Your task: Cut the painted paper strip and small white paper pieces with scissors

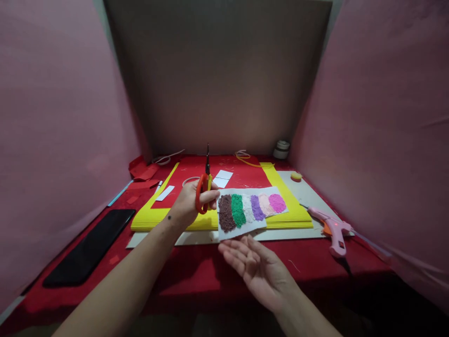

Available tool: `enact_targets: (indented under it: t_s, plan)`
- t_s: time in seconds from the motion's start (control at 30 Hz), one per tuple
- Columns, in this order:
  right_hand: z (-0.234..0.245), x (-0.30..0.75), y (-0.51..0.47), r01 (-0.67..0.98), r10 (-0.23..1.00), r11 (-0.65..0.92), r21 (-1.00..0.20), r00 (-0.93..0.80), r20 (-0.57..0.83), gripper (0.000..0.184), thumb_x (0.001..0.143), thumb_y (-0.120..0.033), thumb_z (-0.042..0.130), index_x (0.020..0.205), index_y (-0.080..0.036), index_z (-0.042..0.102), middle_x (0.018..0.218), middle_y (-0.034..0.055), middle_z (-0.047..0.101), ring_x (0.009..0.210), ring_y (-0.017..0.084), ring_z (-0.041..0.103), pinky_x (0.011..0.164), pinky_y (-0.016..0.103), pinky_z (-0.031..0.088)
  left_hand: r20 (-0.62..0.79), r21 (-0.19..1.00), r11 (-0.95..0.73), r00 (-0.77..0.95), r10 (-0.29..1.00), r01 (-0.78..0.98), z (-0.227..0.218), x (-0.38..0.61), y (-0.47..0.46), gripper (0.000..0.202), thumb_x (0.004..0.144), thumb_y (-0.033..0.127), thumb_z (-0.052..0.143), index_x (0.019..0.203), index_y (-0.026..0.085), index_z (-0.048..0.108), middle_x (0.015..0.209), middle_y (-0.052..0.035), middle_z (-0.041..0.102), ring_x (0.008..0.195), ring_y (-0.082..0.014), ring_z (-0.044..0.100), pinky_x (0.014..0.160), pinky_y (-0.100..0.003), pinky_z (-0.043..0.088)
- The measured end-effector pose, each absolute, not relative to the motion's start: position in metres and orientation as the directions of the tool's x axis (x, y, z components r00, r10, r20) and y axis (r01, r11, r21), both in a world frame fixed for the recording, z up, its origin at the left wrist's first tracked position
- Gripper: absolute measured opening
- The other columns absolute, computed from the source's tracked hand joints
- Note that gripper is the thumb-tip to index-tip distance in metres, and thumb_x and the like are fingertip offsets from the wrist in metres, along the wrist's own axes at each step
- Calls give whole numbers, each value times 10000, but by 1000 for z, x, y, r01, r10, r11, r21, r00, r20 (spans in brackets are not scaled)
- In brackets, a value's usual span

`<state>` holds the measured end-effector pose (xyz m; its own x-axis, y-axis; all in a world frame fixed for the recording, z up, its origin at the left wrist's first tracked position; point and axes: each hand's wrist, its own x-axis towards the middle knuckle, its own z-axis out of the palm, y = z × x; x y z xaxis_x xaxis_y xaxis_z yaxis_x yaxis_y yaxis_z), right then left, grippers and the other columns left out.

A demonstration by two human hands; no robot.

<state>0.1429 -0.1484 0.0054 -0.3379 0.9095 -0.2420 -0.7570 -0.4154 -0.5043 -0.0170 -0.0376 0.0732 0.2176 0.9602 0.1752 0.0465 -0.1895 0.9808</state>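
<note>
My left hand (pixel 191 199) is closed around scissors (pixel 202 194) with red and yellow handles, their dark blades pointing up and away. Its thumb and fingers also meet the left edge of a white piece of paper or felt (pixel 259 224), cut with a stepped outline. Brown, green, white, purple, pale pink and bright pink textured patches (pixel 238 211) run across this piece. Below its lower edge, my right hand (pixel 257 269) lies palm up with fingers loosely spread and nothing in them. Whether its fingertips touch the piece, I cannot tell.
Yellow corrugated sheets (pixel 157 220) and a red sheet (pixel 196 171) rest on a pale board (pixel 298 180). A pink glue gun (pixel 336 231) lies right, a black phone (pixel 91 245) left. White slips (pixel 223 179), red scraps (pixel 143 169) and a yellow roll (pixel 296 176) lie around.
</note>
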Motion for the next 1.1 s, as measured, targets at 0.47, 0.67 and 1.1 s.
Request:
enact_targets:
  t_s: [0.47,0.67,1.1]
  plan:
    - [30,156,-98,-896,947,-162,-413,-23,-322,264,687,-57,592,895,-208,651,839,7,727,899,185,660,872,379,518,179,959,-240,334,925,152,71,-9,-44,141,702,235,618,763,150,523,540,31,568,473,-96,554,464,-202,394]
    - [49,167,-75,-838,965,-22,-546,124,-229,327,636,-10,600,896,-201,654,847,5,728,885,188,663,863,361,523,107,925,-225,359,927,306,75,-17,-41,103,697,205,518,785,156,502,651,12,576,525,-95,543,479,-208,380]
    - [81,193,-20,-714,992,122,-690,105,66,321,608,-48,632,892,-195,649,811,-11,722,868,177,661,870,351,516,-60,699,-375,572,818,609,85,-44,-37,203,684,261,464,856,161,509,805,-22,521,706,-151,496,625,-264,401]
